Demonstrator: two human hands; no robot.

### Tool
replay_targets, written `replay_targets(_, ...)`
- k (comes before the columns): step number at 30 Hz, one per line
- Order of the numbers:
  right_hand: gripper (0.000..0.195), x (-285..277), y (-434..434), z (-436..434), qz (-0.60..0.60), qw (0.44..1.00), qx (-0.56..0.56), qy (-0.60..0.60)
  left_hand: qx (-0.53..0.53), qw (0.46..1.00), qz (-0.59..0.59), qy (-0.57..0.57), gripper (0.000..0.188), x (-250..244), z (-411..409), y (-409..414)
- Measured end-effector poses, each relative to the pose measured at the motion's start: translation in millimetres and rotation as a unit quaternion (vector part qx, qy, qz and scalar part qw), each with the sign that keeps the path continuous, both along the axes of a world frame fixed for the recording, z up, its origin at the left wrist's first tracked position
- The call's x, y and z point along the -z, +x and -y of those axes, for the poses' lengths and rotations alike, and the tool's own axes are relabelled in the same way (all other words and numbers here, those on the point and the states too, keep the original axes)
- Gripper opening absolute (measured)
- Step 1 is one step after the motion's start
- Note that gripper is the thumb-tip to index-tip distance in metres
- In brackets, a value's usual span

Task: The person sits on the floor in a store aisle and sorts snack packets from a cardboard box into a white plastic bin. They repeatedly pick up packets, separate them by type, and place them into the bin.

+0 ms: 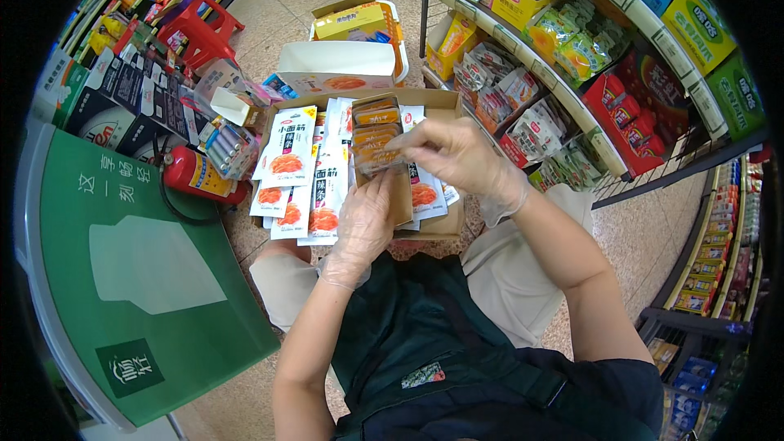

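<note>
An open cardboard carton (450,104) filled with white snack packets (288,147) lies before me. On the packets rests a narrow cardboard tray (401,196) with a row of small orange-brown snack packs (375,128) at its far end. My left hand (367,214), in a clear plastic glove, reaches into the tray's near part, its fingertips against the closest packs. My right hand (450,150), gloved too, is over the tray's right side, thumb and fingers pinched together at the edge of a pack. Whether it grips that pack is hard to tell.
Beyond the carton stand an empty white display box (337,67) and a basket (398,43) with a yellow box. Shelves of snacks (533,61) curve along the right. At the left are a fire extinguisher (199,174), a green cabinet (153,343) and a red stool (202,27).
</note>
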State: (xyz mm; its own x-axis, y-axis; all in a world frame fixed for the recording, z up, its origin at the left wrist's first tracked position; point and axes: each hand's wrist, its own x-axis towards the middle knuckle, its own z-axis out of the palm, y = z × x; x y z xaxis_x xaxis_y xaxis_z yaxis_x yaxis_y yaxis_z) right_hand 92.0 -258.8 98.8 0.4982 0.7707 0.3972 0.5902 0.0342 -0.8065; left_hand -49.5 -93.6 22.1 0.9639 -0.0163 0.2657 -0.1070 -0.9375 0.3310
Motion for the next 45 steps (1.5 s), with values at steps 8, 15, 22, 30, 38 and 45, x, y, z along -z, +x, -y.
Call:
replay_targets(8,0.007,30.4,-11.8,-15.0,0.123,0.991,0.041,0.019,0.021,0.999,0.031,0.025,0.052,1.3,-1.9,1.0)
replay_targets(15,0.01,51.0,-12.9,-23.6,0.055,0.996,0.075,0.012,0.011,1.0,0.0,0.005,0.053,-2.6,1.4,-2.7)
replay_targets(22,0.016,44.7,2.1,-26.9,0.045,0.989,0.133,-0.044,0.016,0.999,0.032,-0.021,0.056,-1.3,1.0,-3.9)
replay_targets(30,0.031,74.6,61.1,-29.5,-0.105,0.918,0.248,-0.29,0.005,1.0,-0.004,-0.029,0.063,-4.0,2.1,-3.7)
replay_targets(38,0.029,83.6,43.2,-28.4,-0.018,0.873,0.129,-0.471,-0.003,1.0,-0.011,-0.02,0.063,-1.0,-0.5,-7.6)
replay_targets(45,0.032,85.7,36.3,-31.3,0.015,0.857,0.122,-0.5,-0.008,0.999,-0.028,-0.014,0.066,-7.0,2.3,-6.6)
